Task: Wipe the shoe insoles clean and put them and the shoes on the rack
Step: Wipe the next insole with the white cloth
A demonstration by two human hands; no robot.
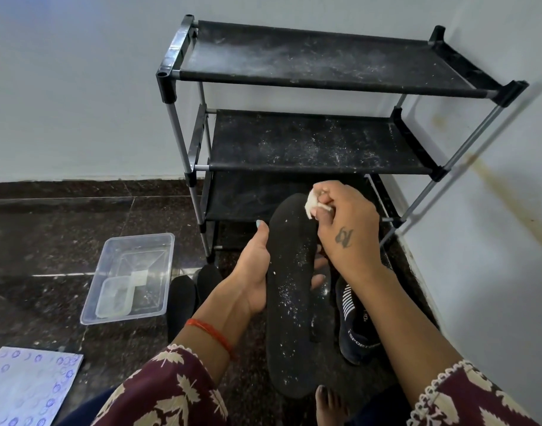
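A long black insole (289,302), speckled with white dust, is held lengthwise in front of me. My left hand (252,269) grips its left edge, thumb up along the side and fingertips showing past the right edge. My right hand (343,222) pinches a small white wad of cloth (312,206) against the insole's toe end. A dark blue shoe (354,321) with white stripes lies on the floor under my right forearm. Another black insole (182,302) lies on the floor left of my left wrist. The black three-shelf rack (309,142) stands against the wall, its shelves dusty.
A clear plastic tub (131,278) with a smaller container inside sits on the dark stone floor to the left. A patterned white sheet (30,385) lies at the bottom left. My bare foot (328,404) shows below the insole. A wall closes the right side.
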